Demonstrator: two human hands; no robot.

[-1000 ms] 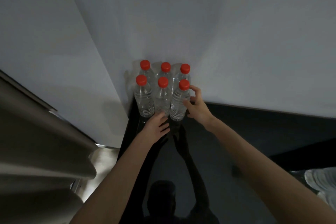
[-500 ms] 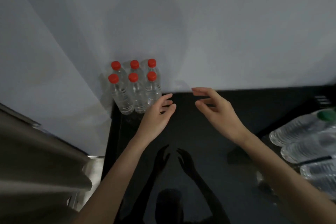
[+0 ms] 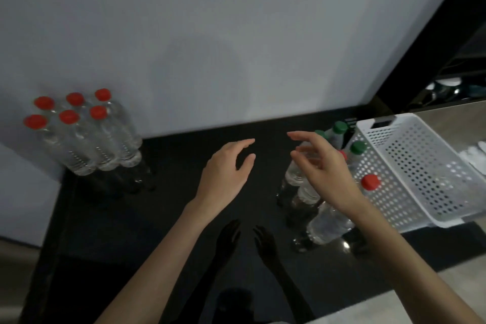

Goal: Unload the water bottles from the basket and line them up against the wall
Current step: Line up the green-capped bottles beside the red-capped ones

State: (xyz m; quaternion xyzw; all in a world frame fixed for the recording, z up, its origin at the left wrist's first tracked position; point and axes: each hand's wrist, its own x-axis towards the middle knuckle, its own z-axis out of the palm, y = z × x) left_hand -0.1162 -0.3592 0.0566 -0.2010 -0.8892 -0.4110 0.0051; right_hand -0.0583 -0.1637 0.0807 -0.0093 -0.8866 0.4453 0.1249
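Observation:
Several clear water bottles with red caps (image 3: 86, 137) stand in two rows in the left corner against the white wall (image 3: 236, 34). More clear bottles, with green caps (image 3: 340, 127) and a red cap (image 3: 370, 182), stand on the black counter (image 3: 163, 218) beside the white perforated basket (image 3: 420, 166) at the right. My left hand (image 3: 226, 171) hovers open over the middle of the counter, holding nothing. Spread just in front of the right-hand bottles, my right hand (image 3: 323, 173) is open too and hides part of them.
The basket's inside shows no bottles that I can make out. A grey surface (image 3: 452, 113) with white objects lies behind and right of the basket. A dark shelf opening (image 3: 462, 66) is at the upper right. The glossy counter reflects my arms.
Both hands have left the red-capped bottles in the corner and swung right. The view has turned right, bringing the basket and the other bottles into sight.

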